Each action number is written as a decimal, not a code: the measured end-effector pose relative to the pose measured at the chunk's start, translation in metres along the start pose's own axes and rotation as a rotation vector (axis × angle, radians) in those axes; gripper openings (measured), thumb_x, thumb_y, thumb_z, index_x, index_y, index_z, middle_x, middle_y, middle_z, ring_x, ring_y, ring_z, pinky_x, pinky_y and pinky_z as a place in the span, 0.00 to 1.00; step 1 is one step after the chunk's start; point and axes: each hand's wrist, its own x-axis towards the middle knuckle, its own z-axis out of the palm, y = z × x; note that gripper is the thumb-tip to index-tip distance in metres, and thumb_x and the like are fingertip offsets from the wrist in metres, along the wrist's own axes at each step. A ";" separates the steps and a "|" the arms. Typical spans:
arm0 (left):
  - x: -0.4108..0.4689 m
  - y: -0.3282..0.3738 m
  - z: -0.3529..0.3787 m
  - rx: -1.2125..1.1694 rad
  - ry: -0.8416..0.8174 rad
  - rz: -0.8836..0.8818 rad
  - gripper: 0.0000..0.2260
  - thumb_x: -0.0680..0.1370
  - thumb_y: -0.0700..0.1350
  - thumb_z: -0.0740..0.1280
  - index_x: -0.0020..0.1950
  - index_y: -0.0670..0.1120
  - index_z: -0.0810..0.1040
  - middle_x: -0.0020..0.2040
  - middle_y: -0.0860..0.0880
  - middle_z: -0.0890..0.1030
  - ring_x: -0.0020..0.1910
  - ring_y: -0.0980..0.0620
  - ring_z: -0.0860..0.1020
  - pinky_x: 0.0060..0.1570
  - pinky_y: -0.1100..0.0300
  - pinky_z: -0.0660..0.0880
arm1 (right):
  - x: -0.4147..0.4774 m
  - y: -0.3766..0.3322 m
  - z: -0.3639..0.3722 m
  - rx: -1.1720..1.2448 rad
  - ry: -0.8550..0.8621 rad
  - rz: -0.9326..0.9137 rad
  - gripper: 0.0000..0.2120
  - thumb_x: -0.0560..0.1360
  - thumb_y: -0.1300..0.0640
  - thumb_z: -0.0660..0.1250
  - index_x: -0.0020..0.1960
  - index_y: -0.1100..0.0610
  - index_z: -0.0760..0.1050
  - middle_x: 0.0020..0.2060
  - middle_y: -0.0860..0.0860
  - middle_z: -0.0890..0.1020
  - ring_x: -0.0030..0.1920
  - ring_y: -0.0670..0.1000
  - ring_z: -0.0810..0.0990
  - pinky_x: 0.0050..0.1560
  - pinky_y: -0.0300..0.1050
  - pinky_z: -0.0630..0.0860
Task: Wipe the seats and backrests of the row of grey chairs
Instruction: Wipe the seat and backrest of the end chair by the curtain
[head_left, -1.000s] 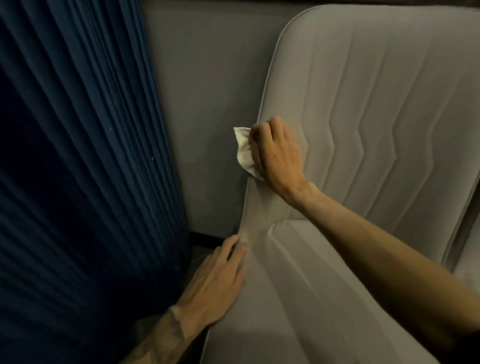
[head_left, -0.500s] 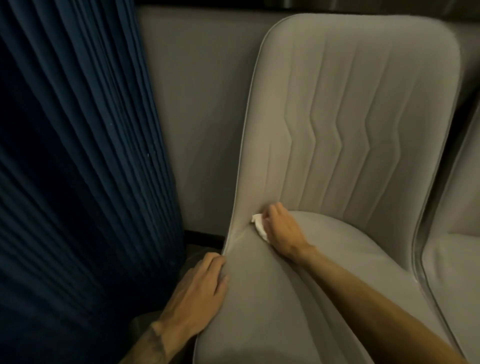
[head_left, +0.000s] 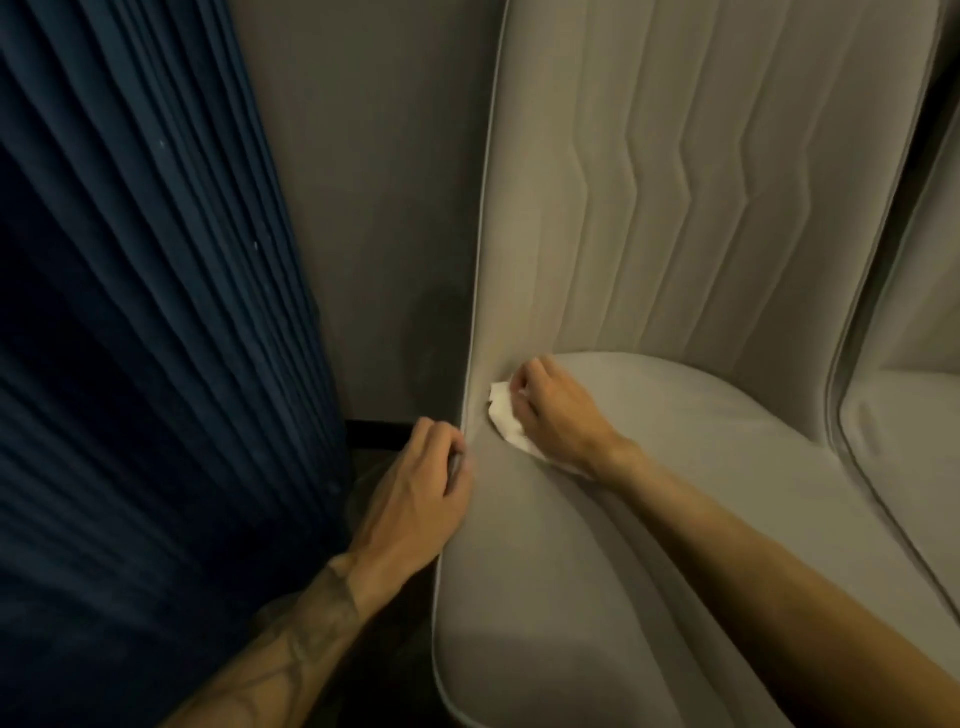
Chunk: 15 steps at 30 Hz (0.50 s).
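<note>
Since half a second ago the left hand (head_left: 415, 499) has slid up the seat's side edge, closer to the right hand (head_left: 556, 415), which stays in the same corner with more of the white cloth (head_left: 506, 423) now showing. The left hand's fingers curl against the piped left edge of the grey chair (head_left: 675, 493), holding it. Just right of it, the cloth lies bunched in the crease where the seat meets the backrest (head_left: 675, 208), at the chair's left corner. The right hand's bent fingers clamp the cloth and press it into that crease. Left of both hands hangs a pleated dark blue curtain (head_left: 130, 312), then a plain grey wall (head_left: 363, 182). Above the right hand the backrest rises with zigzag stitched channels. Right of it, a second grey chair (head_left: 909, 415) stands close alongside.
</note>
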 end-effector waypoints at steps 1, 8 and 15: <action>-0.001 -0.001 0.001 -0.013 -0.005 -0.002 0.04 0.86 0.48 0.62 0.54 0.49 0.71 0.52 0.54 0.70 0.42 0.58 0.74 0.38 0.64 0.72 | 0.002 -0.004 0.003 -0.029 0.018 0.029 0.10 0.83 0.56 0.60 0.55 0.63 0.73 0.53 0.59 0.76 0.52 0.59 0.74 0.55 0.51 0.70; -0.012 -0.009 -0.002 -0.122 -0.015 -0.038 0.09 0.87 0.43 0.58 0.62 0.46 0.76 0.58 0.53 0.74 0.51 0.57 0.75 0.49 0.65 0.71 | -0.086 -0.047 0.002 0.072 -0.106 -0.250 0.06 0.81 0.52 0.62 0.54 0.54 0.71 0.48 0.50 0.73 0.43 0.46 0.68 0.44 0.36 0.65; -0.030 -0.011 -0.003 -0.201 -0.058 -0.097 0.14 0.88 0.50 0.55 0.73 0.53 0.70 0.66 0.56 0.74 0.61 0.62 0.72 0.56 0.65 0.69 | -0.031 -0.049 0.011 -0.042 0.015 -0.040 0.11 0.83 0.57 0.60 0.58 0.64 0.73 0.56 0.61 0.76 0.56 0.62 0.75 0.55 0.51 0.68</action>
